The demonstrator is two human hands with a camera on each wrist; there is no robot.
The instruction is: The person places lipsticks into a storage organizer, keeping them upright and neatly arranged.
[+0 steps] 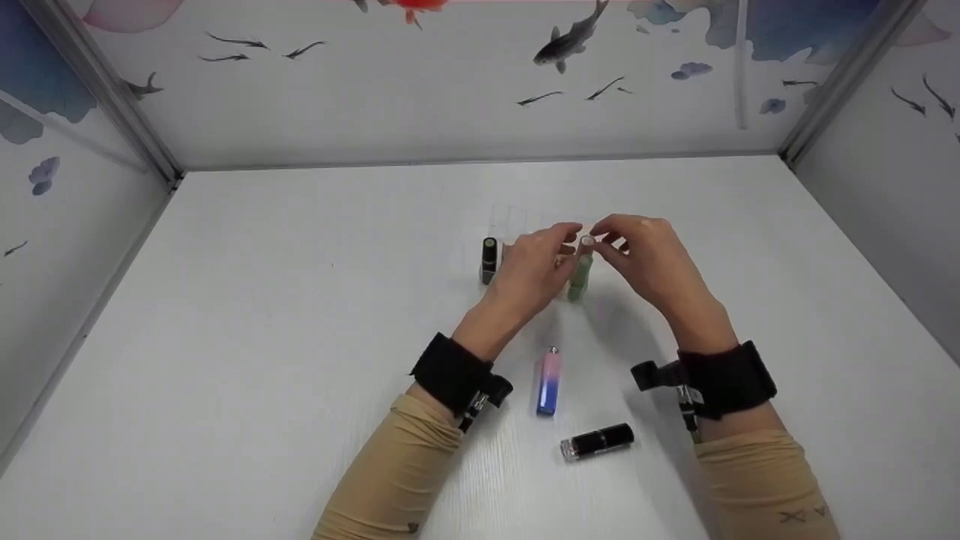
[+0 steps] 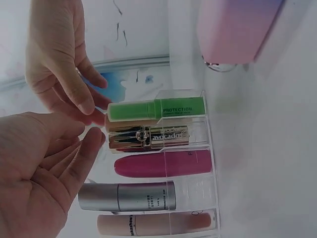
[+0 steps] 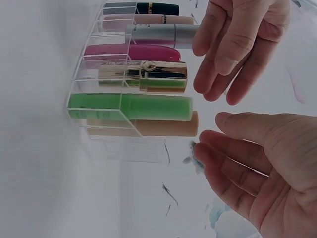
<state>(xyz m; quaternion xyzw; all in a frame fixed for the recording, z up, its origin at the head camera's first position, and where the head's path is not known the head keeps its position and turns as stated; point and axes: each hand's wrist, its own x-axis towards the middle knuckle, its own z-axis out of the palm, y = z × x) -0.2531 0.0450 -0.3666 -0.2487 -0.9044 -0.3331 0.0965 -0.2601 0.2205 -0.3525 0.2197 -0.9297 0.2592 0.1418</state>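
A clear divided organizer holds several upright lip tubes. At its right end in the head view is a green lip balm in a translucent tube, with a beige tube behind it. Beside them stand a gold lipstick, a magenta tube, a silver tube and a pale pink tube. My right hand is by the tops of the green and beige tubes, fingers loosely bent; contact is unclear. My left hand hovers near the gold lipstick's top, holding nothing.
A black tube stands at the organizer's left end. Nearer on the white table lie a pink-to-blue tube with a small ring and a black lipstick with a clear end. Printed panels enclose the back and sides.
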